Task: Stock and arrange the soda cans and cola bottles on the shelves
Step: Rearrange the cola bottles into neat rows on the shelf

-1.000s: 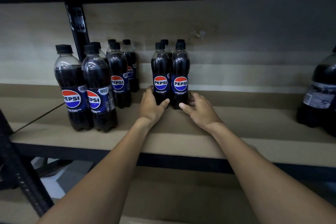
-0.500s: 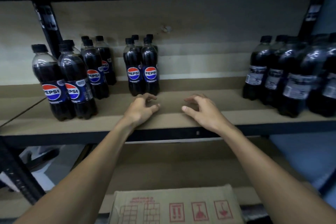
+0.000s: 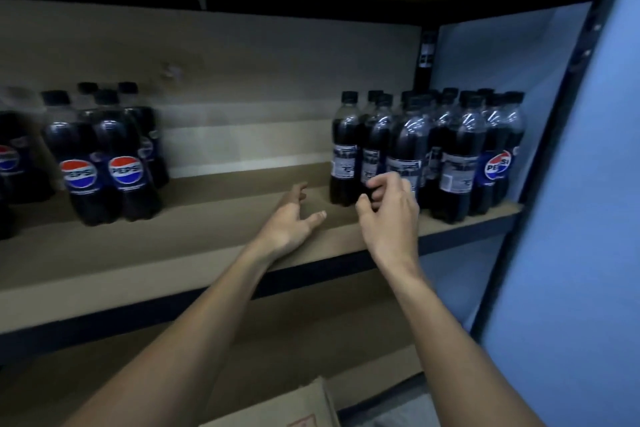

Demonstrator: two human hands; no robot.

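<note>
Cola bottles [image 3: 460, 149] sit just beyond right hand [image 3: 391, 215], half-curled, empty; left hand [image 3: 289, 222] open, empty. Best: grip 1 low per hand, keep upright.

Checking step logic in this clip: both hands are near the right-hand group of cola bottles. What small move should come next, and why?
Probably close the right hand round the nearest dark plastic cola bottle. That hand hovers curled in front of it, apparently holding nothing, and several white back labels in that cluster face outward, so turning seems due. The left hand is open alongside.
</note>
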